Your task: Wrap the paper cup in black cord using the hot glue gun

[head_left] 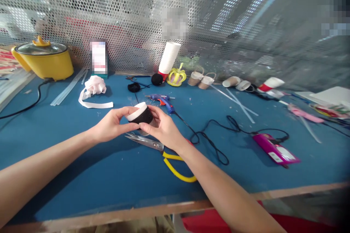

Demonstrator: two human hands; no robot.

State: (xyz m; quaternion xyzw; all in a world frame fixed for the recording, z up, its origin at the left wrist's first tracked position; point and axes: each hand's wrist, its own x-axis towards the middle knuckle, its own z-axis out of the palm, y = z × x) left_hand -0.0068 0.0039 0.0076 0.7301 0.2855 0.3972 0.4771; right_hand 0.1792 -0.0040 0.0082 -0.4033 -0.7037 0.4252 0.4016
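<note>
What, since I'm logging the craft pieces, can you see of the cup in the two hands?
The cup has a white upper band, perhaps paper, above a black band that looks like wound yarn; its paler lower part is partly hidden. It is tilted, held between the left hand and the right hand. A black strand shows behind it, leading toward black yarn on the table; whether it joins the cup cannot be told. The scissors lie close by.

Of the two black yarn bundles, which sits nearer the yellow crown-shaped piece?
The rounder black yarn ball on the right, beside the tall white paper-cup stack; the flatter black yarn bundle lies farther left.
</note>
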